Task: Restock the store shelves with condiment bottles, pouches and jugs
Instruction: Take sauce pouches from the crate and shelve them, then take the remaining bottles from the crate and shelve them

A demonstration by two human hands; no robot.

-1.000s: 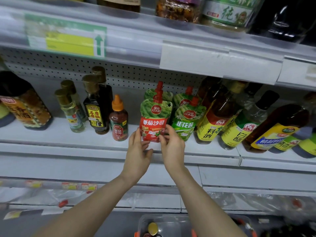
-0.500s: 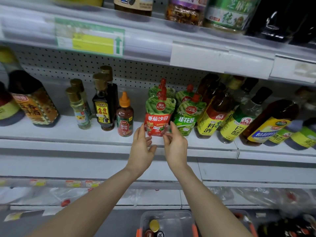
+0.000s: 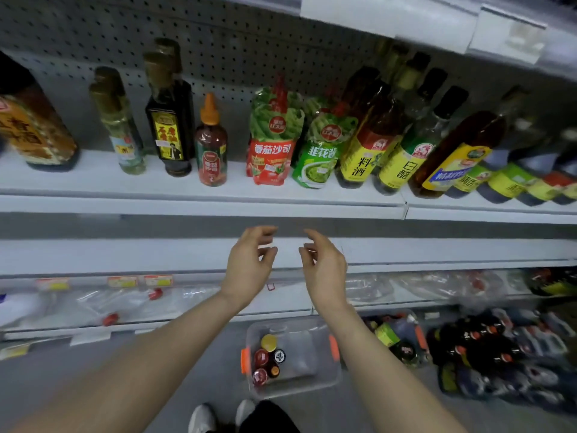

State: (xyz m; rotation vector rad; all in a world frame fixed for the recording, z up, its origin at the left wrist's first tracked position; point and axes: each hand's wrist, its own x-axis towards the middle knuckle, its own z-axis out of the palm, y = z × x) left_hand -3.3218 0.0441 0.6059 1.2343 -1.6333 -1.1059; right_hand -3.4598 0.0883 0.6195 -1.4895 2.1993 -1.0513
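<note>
A red tomato sauce pouch (image 3: pixel 271 151) stands upright on the white middle shelf (image 3: pixel 125 201), with a green pouch (image 3: pixel 321 154) touching its right side and more pouches behind. My left hand (image 3: pixel 249 264) and my right hand (image 3: pixel 324 267) hover below the shelf edge, apart from the pouch, fingers loosely curled and holding nothing. On the floor below sits a clear plastic bin (image 3: pixel 312 379) with orange handles, holding several capped bottles in its left end.
Left of the pouches stand a small orange-capped sauce bottle (image 3: pixel 211 145), a dark soy bottle (image 3: pixel 170 126) and a pale oil bottle (image 3: pixel 120 126). Cooking wine and vinegar bottles (image 3: pixel 406 151) lean at the right. Packed jugs (image 3: pixel 499 354) lie on the floor. My shoes (image 3: pixel 218 415) show below.
Both hands have let go of the red pouch and dropped back below the shelf edge. The pouch stays standing on the shelf. The view has tilted downward, revealing the bin.
</note>
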